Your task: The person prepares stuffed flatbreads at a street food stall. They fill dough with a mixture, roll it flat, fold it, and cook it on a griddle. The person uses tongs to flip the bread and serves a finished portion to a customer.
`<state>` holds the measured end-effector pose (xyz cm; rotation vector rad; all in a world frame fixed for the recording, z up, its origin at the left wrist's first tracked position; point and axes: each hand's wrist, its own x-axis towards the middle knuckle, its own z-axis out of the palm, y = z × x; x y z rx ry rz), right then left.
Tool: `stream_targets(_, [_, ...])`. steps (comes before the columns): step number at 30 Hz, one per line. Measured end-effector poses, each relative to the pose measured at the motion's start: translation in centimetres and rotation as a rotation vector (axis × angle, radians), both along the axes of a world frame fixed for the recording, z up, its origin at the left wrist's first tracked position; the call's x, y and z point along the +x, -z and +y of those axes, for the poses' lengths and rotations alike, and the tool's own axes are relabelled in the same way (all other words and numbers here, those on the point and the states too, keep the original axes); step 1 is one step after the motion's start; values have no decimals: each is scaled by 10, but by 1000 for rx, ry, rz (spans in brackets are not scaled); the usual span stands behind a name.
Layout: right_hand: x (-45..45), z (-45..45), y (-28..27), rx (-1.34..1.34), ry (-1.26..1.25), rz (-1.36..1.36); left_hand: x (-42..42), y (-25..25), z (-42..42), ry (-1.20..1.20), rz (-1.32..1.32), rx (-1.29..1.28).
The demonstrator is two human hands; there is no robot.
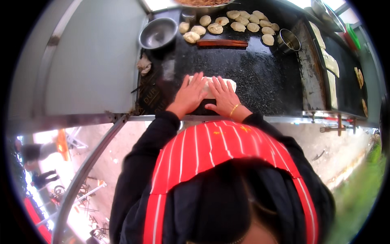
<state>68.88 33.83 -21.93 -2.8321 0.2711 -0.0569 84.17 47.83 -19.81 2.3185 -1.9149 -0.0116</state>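
Observation:
A flattened piece of pale dough point(209, 91) lies on the oily black worktop point(268, 79) in front of me. My left hand point(189, 95) rests flat on its left part, palm down. On the right part lies my right hand point(225, 98), fingers spread and a yellow bangle at the wrist. Neither hand grips the dough; the palms hide some of it. Beyond them a reddish-brown stick point(222, 43), possibly a rolling pin, lies crosswise. Several filled-looking dough balls point(215, 28) sit behind the stick, in a left and a right group.
A metal bowl point(158, 33) stands at the back left, above a crumpled cloth point(144, 64). At right are a steel cup point(289, 41) and a griddle point(347, 82) with long dough sheets point(330, 63). A pan of reddish-brown food point(207, 2) stands at the back.

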Motion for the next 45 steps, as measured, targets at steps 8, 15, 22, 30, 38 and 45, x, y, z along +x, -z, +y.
stream_targets(8, [-28, -24, 11, 58, -69, 35, -27, 9, 6, 141, 197, -3])
stream_targets(15, [-26, -44, 3, 22, -193, -254, 0, -18, 6, -41, 6, -211])
stream_targets(22, [-3, -44, 35, 2, -128, 141, 35, 48, -60, -751, 646, -225])
stream_targets(30, [8, -64, 57, 258, -78, -127, 18, 20, -48, -795, 560, -8])
stream_targets(38, [0, -104, 52, 941, 506, -356, 9, 17, -52, -598, 592, -163])
stream_targets(45, [-26, -111, 48, 1427, 771, -410, -19, -91, -93, -394, 1241, -12])
